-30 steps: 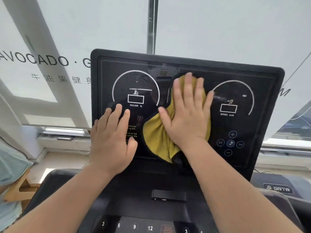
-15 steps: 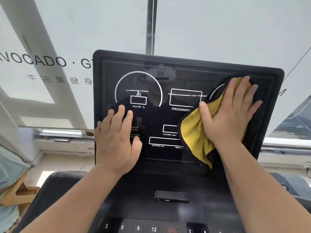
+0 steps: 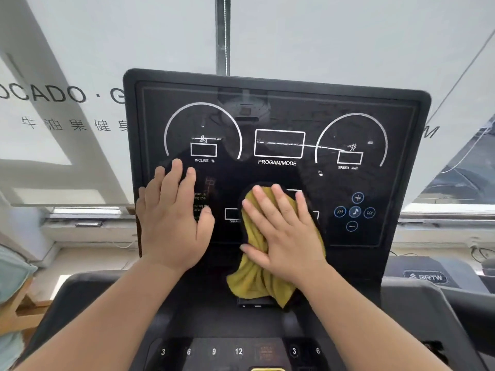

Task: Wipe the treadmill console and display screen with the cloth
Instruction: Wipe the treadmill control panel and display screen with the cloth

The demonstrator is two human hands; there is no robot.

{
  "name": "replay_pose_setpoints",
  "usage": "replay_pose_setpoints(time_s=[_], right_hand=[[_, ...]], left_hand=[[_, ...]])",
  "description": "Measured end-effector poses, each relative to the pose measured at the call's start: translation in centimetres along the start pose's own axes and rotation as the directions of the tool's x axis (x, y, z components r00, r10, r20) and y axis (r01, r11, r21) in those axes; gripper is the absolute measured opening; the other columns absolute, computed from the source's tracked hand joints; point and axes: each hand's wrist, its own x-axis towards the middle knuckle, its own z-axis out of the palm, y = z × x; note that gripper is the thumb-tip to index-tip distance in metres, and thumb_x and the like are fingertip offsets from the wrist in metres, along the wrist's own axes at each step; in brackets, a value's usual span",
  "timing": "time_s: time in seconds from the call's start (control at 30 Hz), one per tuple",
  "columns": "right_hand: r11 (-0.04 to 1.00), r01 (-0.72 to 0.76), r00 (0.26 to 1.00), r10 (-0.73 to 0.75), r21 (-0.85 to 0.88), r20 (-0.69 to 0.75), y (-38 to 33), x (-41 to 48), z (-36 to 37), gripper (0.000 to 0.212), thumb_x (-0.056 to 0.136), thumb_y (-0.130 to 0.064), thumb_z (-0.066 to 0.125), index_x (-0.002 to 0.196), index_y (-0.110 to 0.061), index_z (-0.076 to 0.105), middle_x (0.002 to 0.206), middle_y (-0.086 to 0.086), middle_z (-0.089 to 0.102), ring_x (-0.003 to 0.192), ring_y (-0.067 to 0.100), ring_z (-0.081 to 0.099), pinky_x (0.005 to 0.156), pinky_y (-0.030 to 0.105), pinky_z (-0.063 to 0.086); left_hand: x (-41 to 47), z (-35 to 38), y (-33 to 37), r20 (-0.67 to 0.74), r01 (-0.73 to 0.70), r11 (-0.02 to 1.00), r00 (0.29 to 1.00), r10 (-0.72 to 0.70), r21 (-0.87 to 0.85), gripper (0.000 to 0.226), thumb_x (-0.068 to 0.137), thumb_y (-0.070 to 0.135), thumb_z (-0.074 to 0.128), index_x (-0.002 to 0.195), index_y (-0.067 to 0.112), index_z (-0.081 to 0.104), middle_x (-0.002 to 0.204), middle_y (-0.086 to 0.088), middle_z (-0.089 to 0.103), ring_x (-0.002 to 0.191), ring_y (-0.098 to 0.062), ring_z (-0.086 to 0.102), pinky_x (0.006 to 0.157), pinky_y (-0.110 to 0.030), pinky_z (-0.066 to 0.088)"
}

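Now the right hand (image 3: 284, 236) presses flat, fingers spread, on the crumpled yellow cloth (image 3: 257, 279) at the glossy black treadmill display screen (image 3: 278, 180)'s lower edge; the left hand (image 3: 171, 223) lies open beside it, holding nothing.

1 head view, facing forward-down, close to console (image 3: 267, 325)

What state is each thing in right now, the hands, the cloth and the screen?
Left hand: flat on the screen's left side, empty.
Right hand: open palm pressing the cloth.
Cloth: bunched, lower end hanging past the screen.
Screen: dark, only printed markings, some specks showing.
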Motion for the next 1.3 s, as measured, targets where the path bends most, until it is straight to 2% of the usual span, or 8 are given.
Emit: replay_pose_setpoints(time_s=[0.1,0.3,0.5,0.67,0.83,1.1,1.2,1.3], right_hand=[[0.972,-0.234,0.971,0.235,0.026,-0.034,4.7,-0.8,-0.6,0.096,0.091,-0.079,0.039,0.164,-0.027,0.006,0.173,0.002,0.000,0.159,0.030,-0.004,0.126,0.061,-0.001],[0.764,-0.623,0.777,0.630,0.165,0.015,6.3,3.7,-3.0,0.100,0.093,-0.080,0.029,0.164,-0.019,-0.006,0.172,0.010,-0.012,0.157,0.037,-0.013,0.124,0.064,-0.005],[0.949,-0.285,0.957,0.289,0.137,-0.004,-1.8,4.1,-1.7,0.086,0.100,-0.068,0.034,0.164,-0.024,-0.003,0.171,0.002,-0.015,0.157,0.031,-0.016,0.125,0.059,-0.009],[0.995,-0.080,0.997,0.080,0.061,0.002,-1.7,-1.1,0.8,0.078,0.103,-0.061,0.039,0.165,-0.030,0.003,0.172,-0.004,-0.010,0.159,0.026,-0.012,0.126,0.056,-0.007],[0.973,-0.219,0.975,0.221,0.075,-0.028,4.3,-6.7,1.9,0.077,0.101,-0.059,0.038,0.165,-0.028,0.009,0.173,0.000,-0.001,0.160,0.028,-0.002,0.127,0.057,-0.002],[0.807,-0.573,0.815,0.579,0.141,-0.001,13.4,-4.4,-0.9,0.092,0.095,-0.072,0.033,0.164,-0.017,0.006,0.173,0.011,-0.002,0.158,0.037,-0.003,0.124,0.060,-0.004],[0.811,-0.560,0.820,0.572,0.166,-0.025,13.3,-0.8,-2.5,0.092,0.095,-0.073,0.032,0.164,-0.018,0.005,0.173,0.009,-0.003,0.158,0.037,-0.004,0.125,0.061,-0.001],[0.905,-0.406,0.908,0.415,0.129,-0.055,11.3,-0.6,-2.2,0.092,0.095,-0.073,0.036,0.165,-0.021,0.007,0.174,0.006,0.001,0.159,0.034,-0.003,0.125,0.060,-0.005]], left_hand=[[-0.1,0.1,-0.1,0.024,-0.004,1.000,1.000,0.003,0.013,0.072,0.082,0.040,0.043,0.147,0.009,0.045,0.158,-0.014,0.038,0.145,-0.044,0.030,0.111,-0.068,0.030],[-0.2,-0.1,0.0,0.036,0.015,1.000,0.999,-0.015,0.003,0.073,0.082,0.041,0.042,0.147,0.009,0.043,0.159,-0.014,0.037,0.147,-0.044,0.027,0.113,-0.068,0.028],[0.8,-0.9,0.4,-0.030,0.011,1.000,1.000,-0.010,0.027,0.067,0.074,0.039,0.052,0.132,0.006,0.059,0.145,-0.016,0.052,0.133,-0.045,0.045,0.106,-0.061,0.038],[0.6,-1.0,2.4,-0.104,-0.087,0.991,0.990,0.097,0.099,0.061,0.071,0.037,0.062,0.124,0.008,0.061,0.140,-0.015,0.053,0.131,-0.043,0.047,0.101,-0.059,0.038],[-2.7,2.0,7.5,0.132,-0.332,0.932,0.940,0.315,0.143,0.074,0.072,0.040,0.065,0.139,0.012,0.056,0.156,-0.011,0.043,0.141,-0.039,0.040,0.110,-0.061,0.033],[-3.0,2.8,10.0,0.286,-0.281,0.939,0.933,0.219,0.197,0.079,0.070,0.041,0.060,0.143,0.014,0.053,0.159,-0.010,0.039,0.142,-0.040,0.037,0.110,-0.066,0.034],[-2.8,2.6,10.1,0.276,-0.275,0.944,0.936,0.219,0.184,0.075,0.069,0.040,0.061,0.139,0.014,0.057,0.155,-0.011,0.044,0.139,-0.040,0.042,0.105,-0.066,0.039],[-2.7,2.7,10.3,0.255,-0.271,0.943,0.942,0.219,0.192,0.073,0.068,0.040,0.063,0.136,0.013,0.061,0.151,-0.012,0.048,0.136,-0.040,0.045,0.102,-0.065,0.042]])
